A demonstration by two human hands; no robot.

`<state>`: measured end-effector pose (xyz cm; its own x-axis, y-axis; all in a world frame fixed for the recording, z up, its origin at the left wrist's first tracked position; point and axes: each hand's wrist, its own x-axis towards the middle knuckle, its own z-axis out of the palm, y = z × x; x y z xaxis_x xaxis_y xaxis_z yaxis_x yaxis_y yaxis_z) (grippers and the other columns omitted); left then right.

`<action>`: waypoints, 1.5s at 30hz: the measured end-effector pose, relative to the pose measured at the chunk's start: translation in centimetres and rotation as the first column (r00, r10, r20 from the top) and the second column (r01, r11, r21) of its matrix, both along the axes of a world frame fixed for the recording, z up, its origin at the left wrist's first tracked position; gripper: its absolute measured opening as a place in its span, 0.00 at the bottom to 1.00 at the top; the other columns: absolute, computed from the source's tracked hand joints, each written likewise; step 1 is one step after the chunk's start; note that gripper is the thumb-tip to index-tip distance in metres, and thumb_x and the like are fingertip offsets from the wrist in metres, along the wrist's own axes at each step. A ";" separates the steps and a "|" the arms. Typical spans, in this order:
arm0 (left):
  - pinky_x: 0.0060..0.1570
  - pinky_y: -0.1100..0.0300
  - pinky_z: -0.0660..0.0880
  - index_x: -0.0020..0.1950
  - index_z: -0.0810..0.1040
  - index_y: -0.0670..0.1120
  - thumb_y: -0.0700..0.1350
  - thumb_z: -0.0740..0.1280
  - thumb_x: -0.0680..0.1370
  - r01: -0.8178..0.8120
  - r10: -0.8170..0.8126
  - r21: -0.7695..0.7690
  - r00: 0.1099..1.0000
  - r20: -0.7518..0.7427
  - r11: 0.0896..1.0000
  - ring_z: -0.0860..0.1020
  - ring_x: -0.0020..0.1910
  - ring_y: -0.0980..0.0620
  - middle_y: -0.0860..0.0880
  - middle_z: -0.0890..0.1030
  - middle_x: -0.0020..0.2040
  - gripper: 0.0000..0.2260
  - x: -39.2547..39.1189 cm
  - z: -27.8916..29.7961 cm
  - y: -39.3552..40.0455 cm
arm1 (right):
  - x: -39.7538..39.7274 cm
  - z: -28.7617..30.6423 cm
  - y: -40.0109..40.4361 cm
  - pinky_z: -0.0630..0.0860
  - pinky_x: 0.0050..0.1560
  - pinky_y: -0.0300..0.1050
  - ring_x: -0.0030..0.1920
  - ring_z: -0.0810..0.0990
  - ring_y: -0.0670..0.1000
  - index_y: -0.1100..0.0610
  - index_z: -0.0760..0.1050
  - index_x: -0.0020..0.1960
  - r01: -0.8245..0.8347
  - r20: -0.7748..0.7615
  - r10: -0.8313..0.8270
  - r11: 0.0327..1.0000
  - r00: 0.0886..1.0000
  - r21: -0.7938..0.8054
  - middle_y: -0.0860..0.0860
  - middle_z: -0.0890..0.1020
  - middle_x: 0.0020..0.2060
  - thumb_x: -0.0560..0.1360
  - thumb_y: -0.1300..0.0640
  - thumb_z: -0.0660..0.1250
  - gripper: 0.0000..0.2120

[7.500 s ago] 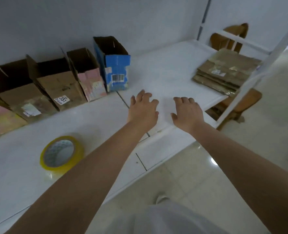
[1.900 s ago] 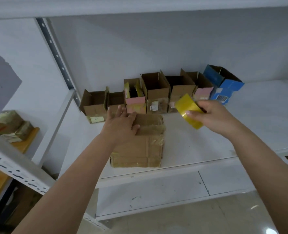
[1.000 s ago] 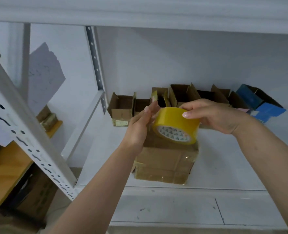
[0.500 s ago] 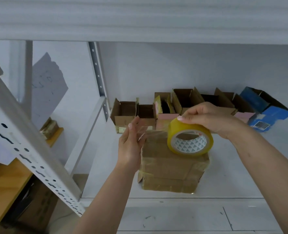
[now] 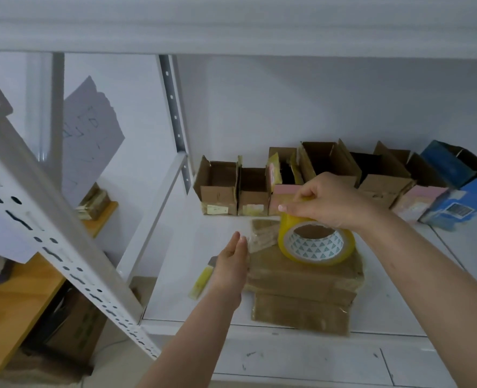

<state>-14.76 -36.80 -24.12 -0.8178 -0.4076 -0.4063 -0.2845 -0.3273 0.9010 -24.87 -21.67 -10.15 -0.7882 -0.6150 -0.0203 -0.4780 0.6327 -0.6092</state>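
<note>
The right hand [image 5: 329, 204] grips the yellow tape roll [image 5: 317, 242] from above, fingers curled over the top of its rim. The roll stands on edge, tilted, with its printed core facing the viewer. It sits over the rear part of the cardboard stack [image 5: 301, 298]; contact between roll and stack cannot be confirmed.

The left hand [image 5: 231, 264] is at the left edge of the cardboard stack, seen edge-on, with its fingers straight and held together. A clear tape strip [image 5: 262, 236] runs from the roll to these fingertips above the stack's rear left corner. Whether the thumb pinches the strip end is hidden.

The cardboard stack consists of flattened brown boxes lying flat near the front of the white shelf [image 5: 175, 275].

Behind the stack, a row of open boxes [image 5: 329, 161] stands against the back wall. A blue box [image 5: 455, 191] closes the row, behind and to the right of the stack. A yellow slip [image 5: 202, 281] lies on the shelf just left of the stack, beside the left wrist. A perforated white upright [image 5: 63, 233] crosses the view well to the left of the stack.
</note>
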 end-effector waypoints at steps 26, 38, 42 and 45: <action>0.51 0.48 0.80 0.54 0.82 0.42 0.47 0.65 0.80 -0.182 0.171 0.057 0.972 0.159 0.982 0.82 0.48 0.43 0.44 0.84 0.45 0.10 -0.7 -3.4 4.0 | -0.8 -4.4 2.6 0.78 0.52 0.53 0.45 0.80 0.49 0.53 0.80 0.40 0.078 0.096 -0.064 0.986 0.993 -0.149 0.47 0.82 0.41 0.71 0.45 0.73 0.12; 0.76 0.47 0.41 0.78 0.38 0.54 0.72 0.62 0.69 0.294 -0.619 -0.913 0.783 0.060 0.283 0.53 0.78 0.55 0.54 0.54 0.79 0.49 -2.3 2.0 2.8 | -1.8 -3.9 4.8 0.79 0.45 0.45 0.41 0.85 0.46 0.48 0.82 0.47 -0.028 0.289 0.076 0.986 0.954 -0.167 0.46 0.85 0.40 0.57 0.24 0.69 0.32; 0.76 0.46 0.49 0.79 0.54 0.51 0.75 0.63 0.66 0.309 -0.547 -0.934 0.820 0.167 0.178 0.50 0.77 0.55 0.52 0.57 0.78 0.48 -2.7 0.8 3.2 | -1.9 -7.1 8.5 0.79 0.51 0.48 0.51 0.84 0.55 0.51 0.84 0.48 0.121 0.555 0.149 0.899 0.819 -0.420 0.53 0.86 0.47 0.57 0.29 0.74 0.30; 0.73 0.52 0.54 0.76 0.60 0.51 0.73 0.63 0.66 0.244 -0.523 -0.960 0.841 0.140 0.135 0.56 0.75 0.52 0.51 0.63 0.75 0.44 -3.0 0.7 3.2 | -1.8 -7.5 8.8 0.80 0.48 0.44 0.49 0.84 0.54 0.48 0.86 0.42 0.133 0.494 0.144 0.866 0.858 -0.483 0.51 0.86 0.43 0.63 0.37 0.72 0.17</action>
